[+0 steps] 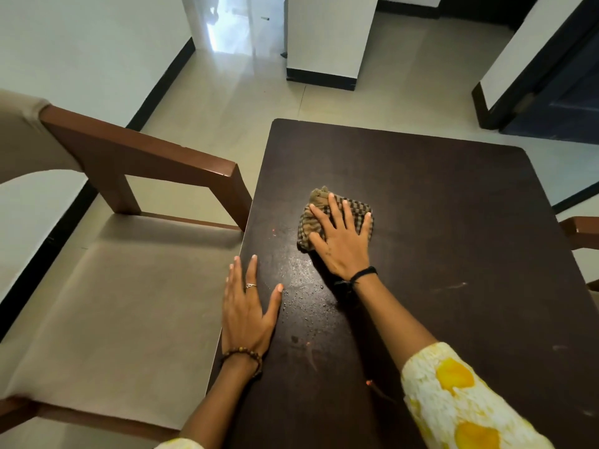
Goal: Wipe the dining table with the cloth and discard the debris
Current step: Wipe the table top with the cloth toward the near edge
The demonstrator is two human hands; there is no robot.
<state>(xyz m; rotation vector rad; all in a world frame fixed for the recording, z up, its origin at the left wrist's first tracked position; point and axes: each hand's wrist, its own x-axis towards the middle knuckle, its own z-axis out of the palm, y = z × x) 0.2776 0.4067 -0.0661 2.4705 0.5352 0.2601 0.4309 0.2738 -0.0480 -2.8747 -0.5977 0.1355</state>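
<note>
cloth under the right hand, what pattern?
Brown and tan check, on the cloth in the head view.

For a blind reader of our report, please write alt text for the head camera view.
A person's right hand presses a checked cloth flat on a dark dining table. The left hand rests open at the table's left edge, beside a wooden chair; water droplets lie between the hands.

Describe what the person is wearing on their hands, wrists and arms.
The left hand has a thin silver ring on one finger and a brown beaded bracelet at the wrist. The right hand has a black thread band tied at the wrist. The right forearm wears a white sleeve with yellow blotches.
</note>
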